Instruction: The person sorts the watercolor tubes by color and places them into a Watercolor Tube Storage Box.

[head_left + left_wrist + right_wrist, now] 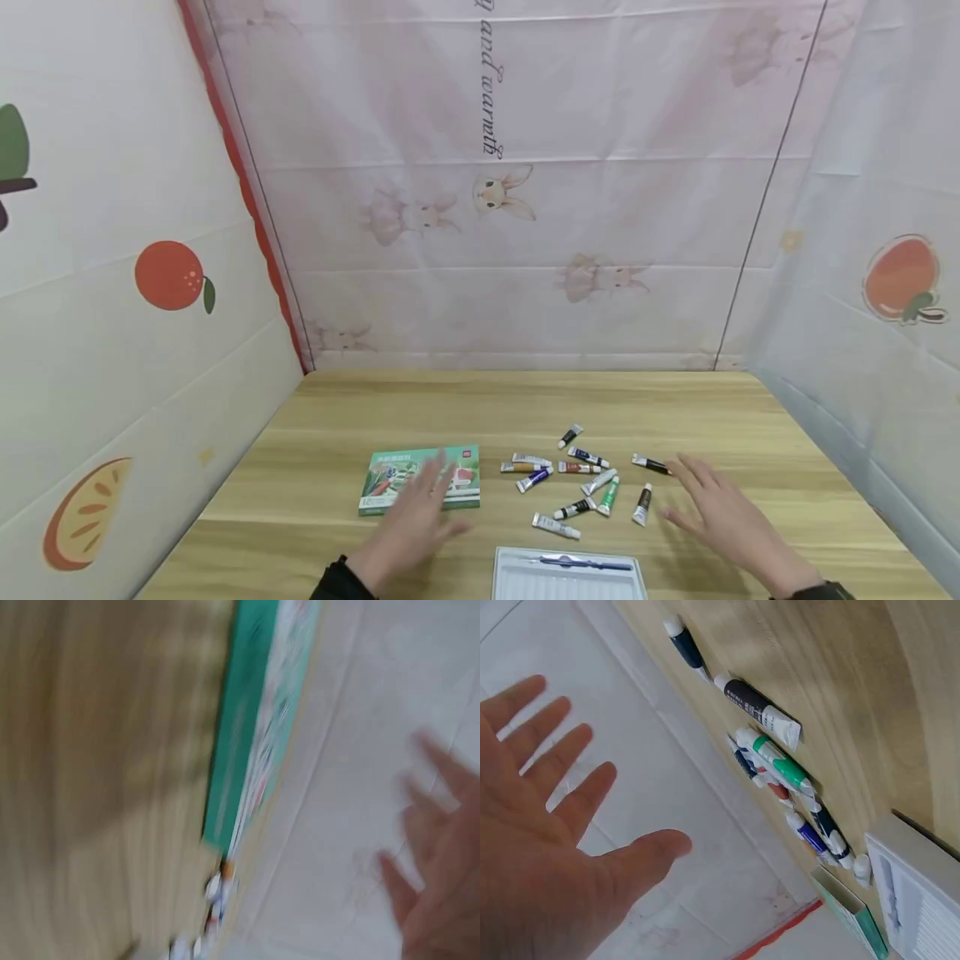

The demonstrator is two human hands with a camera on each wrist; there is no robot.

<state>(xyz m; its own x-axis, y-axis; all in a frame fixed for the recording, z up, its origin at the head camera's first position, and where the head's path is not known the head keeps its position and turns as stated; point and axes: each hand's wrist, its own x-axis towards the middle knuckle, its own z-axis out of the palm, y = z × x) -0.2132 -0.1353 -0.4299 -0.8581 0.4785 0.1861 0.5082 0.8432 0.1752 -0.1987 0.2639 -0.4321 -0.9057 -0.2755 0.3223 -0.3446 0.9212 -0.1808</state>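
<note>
My left hand is held over the near side of a flat green paint box, fingers spread and blurred. In the left wrist view the box lies on the table, apart from the hand. My right hand hovers with spread fingers to the right of a scatter of small paint tubes. Nearest to it are a black tube and a brown tube. The right wrist view shows the palm holding nothing, with a green tube beyond the thumb.
A white palette tray with a blue-handled brush in it stands at the table's near edge. Several tubes, among them a white one and a blue one, lie mid-table. Printed cloth walls close off the back and sides.
</note>
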